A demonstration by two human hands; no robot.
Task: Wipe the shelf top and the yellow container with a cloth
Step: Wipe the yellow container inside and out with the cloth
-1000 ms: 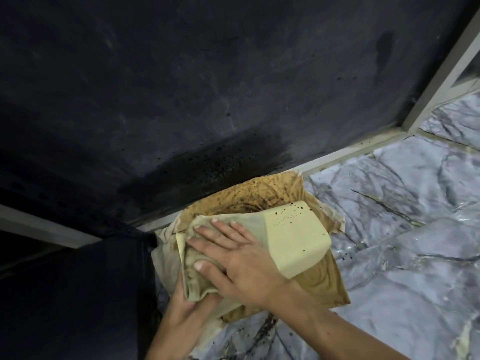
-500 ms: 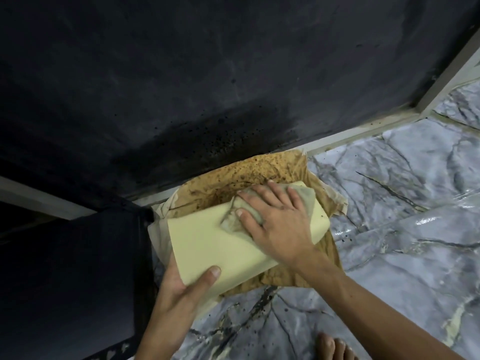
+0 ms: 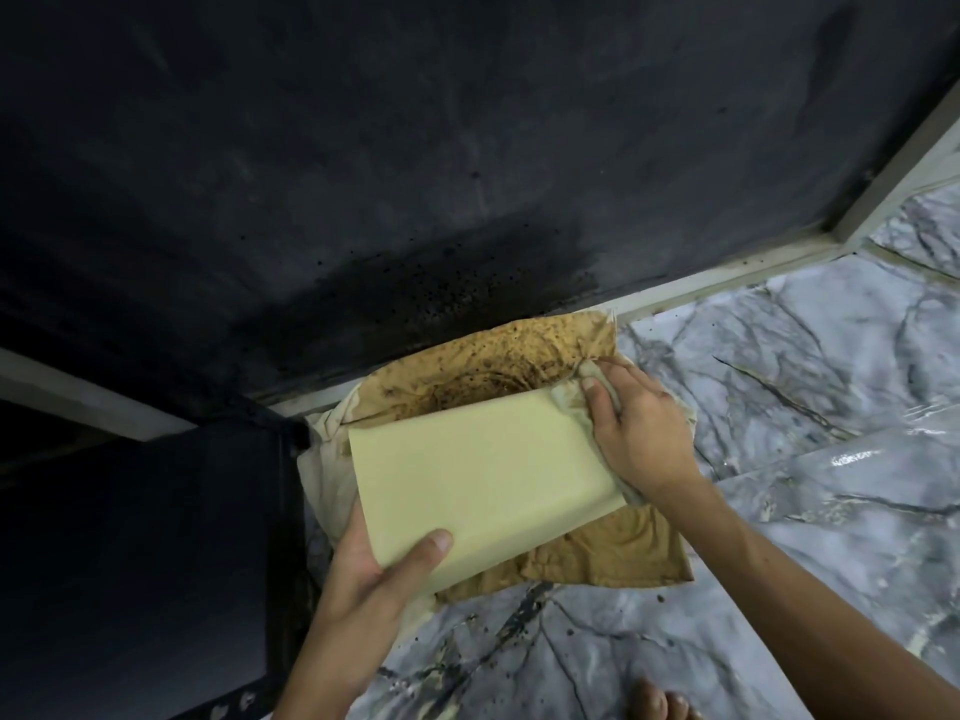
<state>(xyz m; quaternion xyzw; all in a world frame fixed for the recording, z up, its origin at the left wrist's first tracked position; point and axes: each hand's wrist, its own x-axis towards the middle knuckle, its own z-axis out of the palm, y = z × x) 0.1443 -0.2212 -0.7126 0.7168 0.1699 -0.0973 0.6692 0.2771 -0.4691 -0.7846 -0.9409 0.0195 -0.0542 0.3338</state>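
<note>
The left hand [image 3: 374, 558] grips the pale yellow container [image 3: 483, 470] at its 7 o'clock corner, while the right hand [image 3: 639, 433] presses a crumpled cloth [image 3: 569, 394] on its 2 o'clock end, above a stained brown paper [image 3: 613, 553].

Pale yellow container [image 3: 483, 475], brown-stained paper [image 3: 613, 558], grey marbled floor [image 3: 779, 356].

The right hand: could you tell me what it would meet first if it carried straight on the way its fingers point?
Probably the stained brown cloth just beyond the right hand, then the dark wall; depth is unclear.
</note>
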